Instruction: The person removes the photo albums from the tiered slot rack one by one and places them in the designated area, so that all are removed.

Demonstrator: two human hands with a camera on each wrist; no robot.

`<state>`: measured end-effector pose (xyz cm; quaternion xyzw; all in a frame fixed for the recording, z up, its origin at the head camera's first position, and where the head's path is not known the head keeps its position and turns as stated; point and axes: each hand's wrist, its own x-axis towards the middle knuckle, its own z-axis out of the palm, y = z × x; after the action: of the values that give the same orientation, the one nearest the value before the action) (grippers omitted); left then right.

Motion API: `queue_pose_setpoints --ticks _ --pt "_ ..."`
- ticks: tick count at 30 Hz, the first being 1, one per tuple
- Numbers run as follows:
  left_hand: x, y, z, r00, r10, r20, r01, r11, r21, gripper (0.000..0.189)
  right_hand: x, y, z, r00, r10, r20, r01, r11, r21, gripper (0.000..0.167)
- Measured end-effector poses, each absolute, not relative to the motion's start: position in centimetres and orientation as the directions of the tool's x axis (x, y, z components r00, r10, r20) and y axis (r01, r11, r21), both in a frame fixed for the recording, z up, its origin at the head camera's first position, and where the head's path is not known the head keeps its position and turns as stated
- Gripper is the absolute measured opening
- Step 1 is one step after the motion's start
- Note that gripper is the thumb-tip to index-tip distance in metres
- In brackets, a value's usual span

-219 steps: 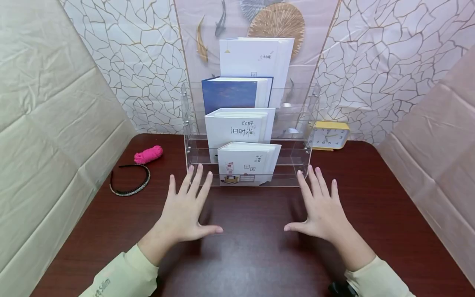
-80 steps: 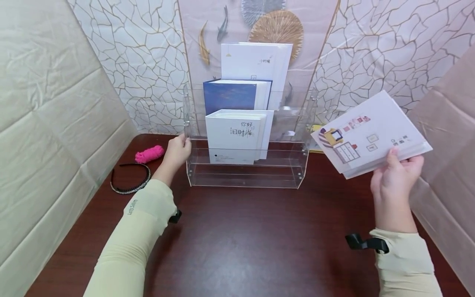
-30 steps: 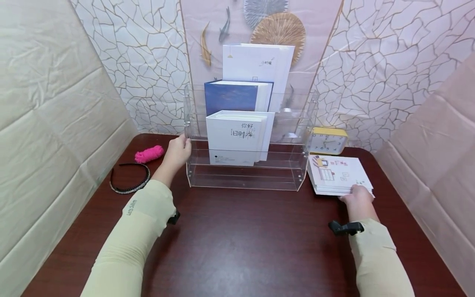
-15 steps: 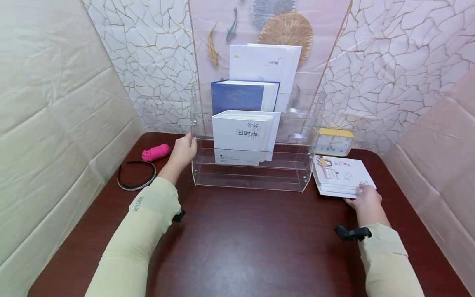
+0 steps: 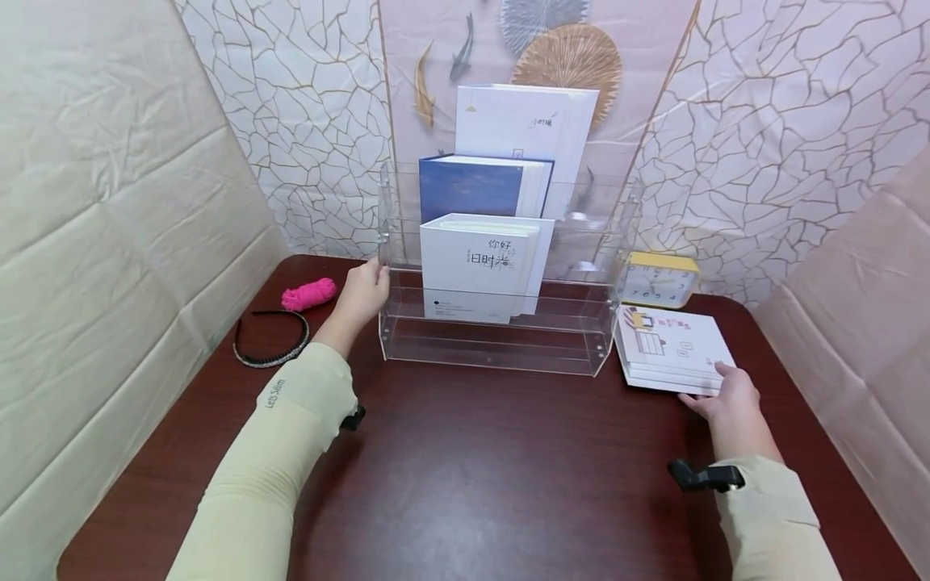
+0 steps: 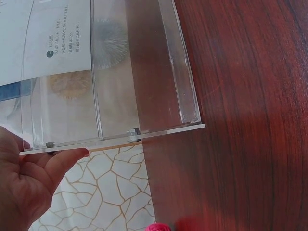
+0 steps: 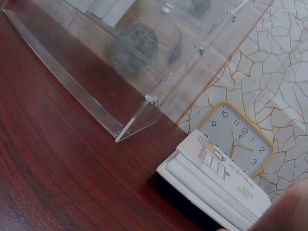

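My left hand point(image 5: 364, 292) grips the left side panel of a clear acrylic book rack point(image 5: 479, 347); in the left wrist view my fingers point(image 6: 65, 161) curl at the panel's edge. At the right of the rack, my right hand point(image 5: 735, 403) holds the near right corner of a white book point(image 5: 676, 343) by thumb and fingers. The book is low over the table, cover up, its near edge a little raised. In the rack stand a white book with black characters point(image 5: 475, 266), a blue-covered book point(image 5: 468, 186) and a taller white book point(image 5: 508, 109) at the back.
A yellow-framed clock point(image 5: 657, 280) stands just behind the held book, beside the rack. To the left lie a pink yarn skein point(image 5: 308, 294) and a dark headband point(image 5: 272, 359). Fabric-covered walls point(image 5: 94, 282) enclose the dark wooden table point(image 5: 479, 468).
The white book has gone from the rack's front tier, through the air, down to the table at right. My left hand has come to the rack's side and stays there.
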<state>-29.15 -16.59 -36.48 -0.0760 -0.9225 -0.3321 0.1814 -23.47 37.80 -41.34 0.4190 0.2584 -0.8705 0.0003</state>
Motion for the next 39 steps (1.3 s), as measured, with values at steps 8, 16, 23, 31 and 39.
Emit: queue_pose_setpoints --ticks 8,16,23,31,39 --pt "-29.1 -16.5 -36.4 -0.930 0.026 0.367 0.254 0.767 0.589 0.022 -21.5 36.7 -40.0 -0.694 0.107 -0.712 0.238 -0.900 -0.367 0.048" --pt "-28.8 -16.6 -36.1 -0.935 0.026 0.355 0.252 0.753 0.608 0.024 -21.2 36.4 -40.3 -0.685 0.146 -0.714 0.195 -0.907 -0.372 0.047" --pt "-28.8 -16.6 -36.1 -0.941 0.033 0.336 0.248 0.744 0.620 0.024 -21.1 35.7 -39.7 -0.661 0.234 -0.713 0.184 -0.871 -0.456 0.051" --pt "-28.9 -16.6 -36.4 -0.932 0.038 0.360 0.270 0.736 0.620 0.021 -22.4 32.2 -36.3 -0.724 0.583 -0.368 -0.089 -0.608 -0.789 0.034" --pt "-28.9 -16.6 -36.4 -0.928 0.043 0.371 0.277 0.744 0.608 0.021 -24.0 27.2 -32.5 -0.848 0.486 0.212 -0.450 -0.450 -0.771 0.014"
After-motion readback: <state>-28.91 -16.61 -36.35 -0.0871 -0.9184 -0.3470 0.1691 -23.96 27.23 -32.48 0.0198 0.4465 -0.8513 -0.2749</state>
